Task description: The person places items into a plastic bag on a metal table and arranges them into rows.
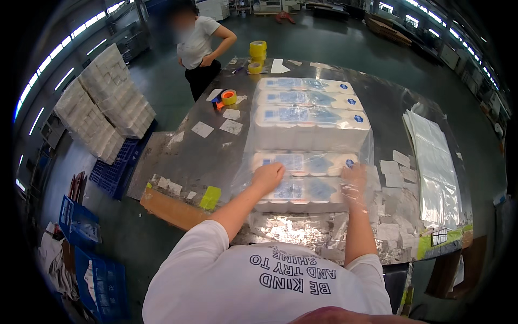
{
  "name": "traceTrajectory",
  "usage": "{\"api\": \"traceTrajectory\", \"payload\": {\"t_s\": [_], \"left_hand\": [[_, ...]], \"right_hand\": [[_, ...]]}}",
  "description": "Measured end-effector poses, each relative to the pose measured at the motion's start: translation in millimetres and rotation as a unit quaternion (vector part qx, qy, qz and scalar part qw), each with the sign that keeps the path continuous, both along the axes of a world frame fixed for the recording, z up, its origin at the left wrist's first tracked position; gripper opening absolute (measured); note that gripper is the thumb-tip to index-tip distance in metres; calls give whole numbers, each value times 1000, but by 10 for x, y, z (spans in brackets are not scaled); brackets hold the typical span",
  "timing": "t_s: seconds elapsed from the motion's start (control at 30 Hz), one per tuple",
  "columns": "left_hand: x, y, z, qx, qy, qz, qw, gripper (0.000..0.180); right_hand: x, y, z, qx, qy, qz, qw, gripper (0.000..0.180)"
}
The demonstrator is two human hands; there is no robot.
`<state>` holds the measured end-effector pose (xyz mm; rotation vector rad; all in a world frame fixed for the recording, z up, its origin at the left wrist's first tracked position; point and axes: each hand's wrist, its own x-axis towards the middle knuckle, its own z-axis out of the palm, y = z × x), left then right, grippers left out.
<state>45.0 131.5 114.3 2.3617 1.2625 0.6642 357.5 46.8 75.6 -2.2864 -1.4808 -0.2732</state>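
Several wrapped packs of white rolls lie in rows inside a large clear plastic bag on the table. A gap separates the far packs from the two near packs. My left hand is closed at the left part of the near packs, its curled fingers on the film of the bag. At their right end, my right hand is partly veiled by shiny film. Its fingers bend down over the pack's edge; what they hold is hidden.
Flat clear bags lie stacked at the right. An orange-and-blue tape dispenser, yellow tape rolls and paper scraps are on the dark table. A person stands far left, near packs stacked on a blue pallet.
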Motion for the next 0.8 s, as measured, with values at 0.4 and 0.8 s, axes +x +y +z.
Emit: {"api": "traceTrajectory", "payload": {"t_s": [0.4, 0.8], "left_hand": [[-65, -54, 44, 4, 5, 16, 1000, 27], [-70, -26, -19, 14, -7, 11, 1000, 26]], "right_hand": [[-126, 21, 165, 63, 53, -29, 996, 36], [-98, 17, 140, 50, 69, -26, 996, 33]]}}
